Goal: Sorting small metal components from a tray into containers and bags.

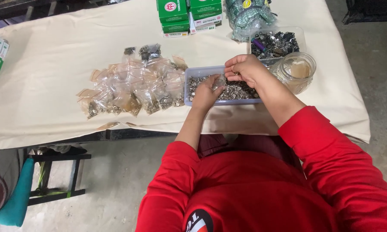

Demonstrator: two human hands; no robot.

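Here the person in the red top is sitting at a table covered with a cream cloth and is working over a shallow clear plastic tray heaped with small silvery metal fittings. By the look of it, the step in hand is filling: small parts are being picked from the tray and dropped into a little clear plastic bag. The left hand is resting over the near part of the tray, its fingers curled and closed around the lower part of that bag, holding its mouth up. The right hand is hovering just above the bag's opening, fingertips pinched together on what seems to be one or two tiny pieces; they are too small to make out clearly. The two hands are sitting close together, nearly touching at the bag. The next move is probably calling for a steady bag mouth and a careful release, so that the pieces are falling inside rather than back into the tray. To the left of the tray, a spread of already filled little bags is lying on the cloth. Just right of the tray a glass jar is standing, with a second tray of darker metal parts behind it and green boxes at the far edge.
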